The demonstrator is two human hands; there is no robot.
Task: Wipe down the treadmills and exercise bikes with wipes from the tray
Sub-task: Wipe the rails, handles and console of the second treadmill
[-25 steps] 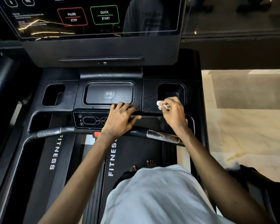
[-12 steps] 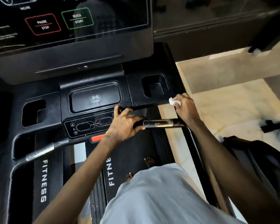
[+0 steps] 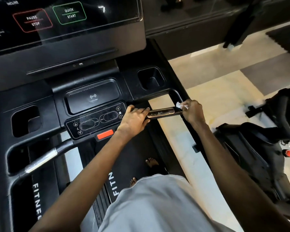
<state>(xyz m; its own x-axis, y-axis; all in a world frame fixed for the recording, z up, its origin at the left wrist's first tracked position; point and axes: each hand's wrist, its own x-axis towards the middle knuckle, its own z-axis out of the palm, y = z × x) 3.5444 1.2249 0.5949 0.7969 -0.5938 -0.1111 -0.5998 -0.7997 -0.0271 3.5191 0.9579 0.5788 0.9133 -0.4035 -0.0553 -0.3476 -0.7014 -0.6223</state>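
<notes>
I stand on a black treadmill (image 3: 141, 84) and look down at its console. My right hand (image 3: 192, 113) pinches a small crumpled white wipe (image 3: 181, 105) against the right side rail, where the front handlebar (image 3: 162, 113) meets it. My left hand (image 3: 134, 119) grips that handlebar just left of its metal sensor section, beside the speed buttons. The tray of wipes is not in view.
A red stop clip (image 3: 105, 134) sits under the control panel (image 3: 97, 121). Cup holders (image 3: 151, 78) flank the phone tray. The screen (image 3: 65, 19) rises at the top. Right of the treadmill lie pale floor tiles (image 3: 221, 97) and another black exercise machine (image 3: 261, 148).
My right hand moved with the wipe from the right cup holder's edge out and down to the right side rail. My left hand shifted right along the handlebar. The view turned right.
</notes>
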